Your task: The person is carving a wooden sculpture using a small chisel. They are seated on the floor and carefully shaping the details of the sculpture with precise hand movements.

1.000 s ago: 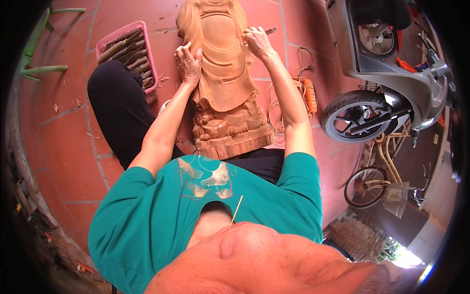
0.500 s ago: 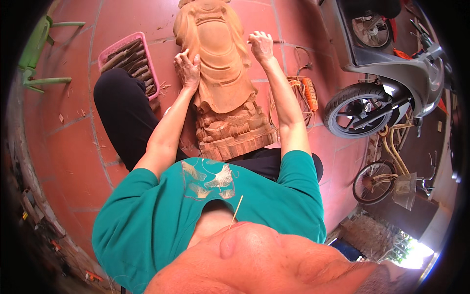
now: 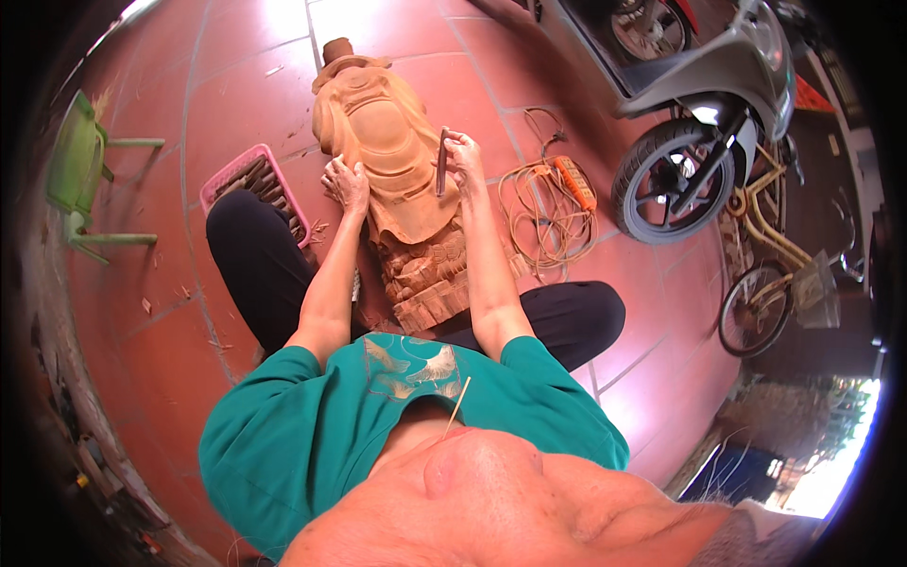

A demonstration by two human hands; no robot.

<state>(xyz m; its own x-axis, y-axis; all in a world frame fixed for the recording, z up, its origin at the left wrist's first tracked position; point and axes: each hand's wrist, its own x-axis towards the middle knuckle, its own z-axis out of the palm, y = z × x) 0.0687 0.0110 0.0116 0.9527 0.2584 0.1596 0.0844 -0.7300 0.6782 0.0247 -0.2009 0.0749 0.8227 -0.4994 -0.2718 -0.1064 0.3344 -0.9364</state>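
A carved wooden statue (image 3: 387, 142), a robed figure with a round belly and a hat, lies on its back on the floor between my legs. Its rough, darker base (image 3: 420, 283) is nearest me. My left hand (image 3: 348, 186) rests against the statue's left side, fingers spread and thumb apart, with nothing visible in it. Above the statue's right side, my right hand (image 3: 464, 161) pinches a slim dark chisel (image 3: 441, 165), which is held lengthwise over the carved robe. Its exact tip shape is too small to tell.
Left of the statue, a pink basket (image 3: 300, 215) holds several carving tools. An orange power strip (image 3: 574, 183) with a coiled cord (image 3: 539, 236) lies to the right. Beyond are a grey motorbike (image 3: 675, 180) and a bicycle (image 3: 756, 307). A green chair (image 3: 80, 170) stands far left.
My right hand has moved inward over the statue, and a chisel now shows in it. The statue has shifted in view and its hat now shows. My left hand stays at its side.
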